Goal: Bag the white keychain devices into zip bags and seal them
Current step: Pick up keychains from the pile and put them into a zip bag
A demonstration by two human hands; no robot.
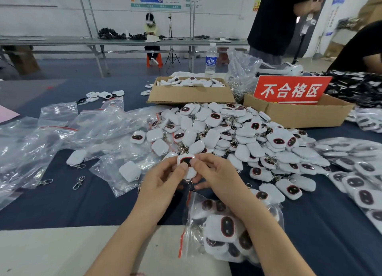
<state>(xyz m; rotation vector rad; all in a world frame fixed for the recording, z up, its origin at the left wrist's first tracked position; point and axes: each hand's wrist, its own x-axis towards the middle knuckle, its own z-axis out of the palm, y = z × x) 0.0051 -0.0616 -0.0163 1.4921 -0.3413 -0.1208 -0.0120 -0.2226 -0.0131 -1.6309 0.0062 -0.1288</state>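
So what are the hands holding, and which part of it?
One white keychain device, with its dark face showing. The left hand pinches its left side and the right hand pinches its right side.

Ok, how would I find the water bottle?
Start at the big pile of white keychain devices mid-table. Behind it sits an open cardboard box full of devices, and the bottle stands just behind that. It's the only upright thing with a blue label.
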